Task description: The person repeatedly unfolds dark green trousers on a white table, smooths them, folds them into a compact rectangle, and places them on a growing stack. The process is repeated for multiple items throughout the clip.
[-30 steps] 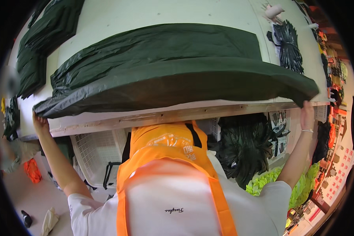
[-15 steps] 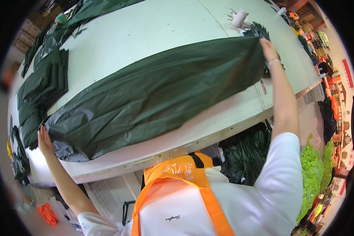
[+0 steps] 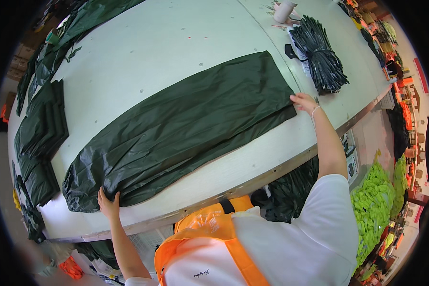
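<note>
Left hand (image 3: 108, 204) flat, fingers spread, pressing down near-left end of dark green sheet (image 3: 181, 128), close to near edge of tabletop (image 3: 281, 157). Right hand (image 3: 304, 101) pinching sheet's far-right corner, likely pulling it taut and flat. Sheet spread diagonally across tabletop middle, layered edges roughly aligned. Bare tabletop beyond sheet, open room there. Folded green stack (image 3: 45, 124) at left edge, bundle of dark strips (image 3: 321, 59) toward far-right corner, well apart.

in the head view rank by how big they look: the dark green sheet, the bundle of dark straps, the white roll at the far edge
1. dark green sheet
2. bundle of dark straps
3. white roll, though it lies farthest from the camera, so its true size is unsure
</note>
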Demonstrator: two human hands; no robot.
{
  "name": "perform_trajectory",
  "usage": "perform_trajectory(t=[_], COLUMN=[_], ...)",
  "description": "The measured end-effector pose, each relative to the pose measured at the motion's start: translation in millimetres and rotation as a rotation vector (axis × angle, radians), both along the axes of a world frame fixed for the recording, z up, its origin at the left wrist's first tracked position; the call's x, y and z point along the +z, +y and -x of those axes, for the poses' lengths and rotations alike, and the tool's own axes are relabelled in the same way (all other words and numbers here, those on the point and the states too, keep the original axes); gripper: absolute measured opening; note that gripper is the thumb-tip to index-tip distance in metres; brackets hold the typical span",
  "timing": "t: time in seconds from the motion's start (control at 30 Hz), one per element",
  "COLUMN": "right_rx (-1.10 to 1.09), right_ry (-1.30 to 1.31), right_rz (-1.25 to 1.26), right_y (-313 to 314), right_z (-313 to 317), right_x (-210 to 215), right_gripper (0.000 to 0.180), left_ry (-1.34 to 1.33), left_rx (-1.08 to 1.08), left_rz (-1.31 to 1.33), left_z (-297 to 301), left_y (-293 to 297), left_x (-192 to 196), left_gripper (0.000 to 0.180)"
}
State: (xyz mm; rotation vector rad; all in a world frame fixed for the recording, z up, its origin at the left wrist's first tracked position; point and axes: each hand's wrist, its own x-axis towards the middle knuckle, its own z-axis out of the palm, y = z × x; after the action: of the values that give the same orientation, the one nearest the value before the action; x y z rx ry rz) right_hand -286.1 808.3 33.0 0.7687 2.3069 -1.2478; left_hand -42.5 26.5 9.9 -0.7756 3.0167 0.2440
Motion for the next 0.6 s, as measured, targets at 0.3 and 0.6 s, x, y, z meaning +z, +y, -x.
perform_trajectory(t=[0.3,0.6], right_rx=[0.363,0.175], right_ry=[0.292,0.464], right_rz=[-0.063,0.276], right_y=[-14.8,-36.4], right_z=[77.6,84.8], right_x=[30.5,102.6], right_gripper=[0.029,0.020], left_ry=[-0.060,0.161], left_rx=[-0.219,0.028], left_rz=[-0.292,0.024], left_z=[0.5,-15.6], left_y=[-31.3,-15.5], left_x=[-25.8,-42.1], left_gripper=[0.112,0.069])
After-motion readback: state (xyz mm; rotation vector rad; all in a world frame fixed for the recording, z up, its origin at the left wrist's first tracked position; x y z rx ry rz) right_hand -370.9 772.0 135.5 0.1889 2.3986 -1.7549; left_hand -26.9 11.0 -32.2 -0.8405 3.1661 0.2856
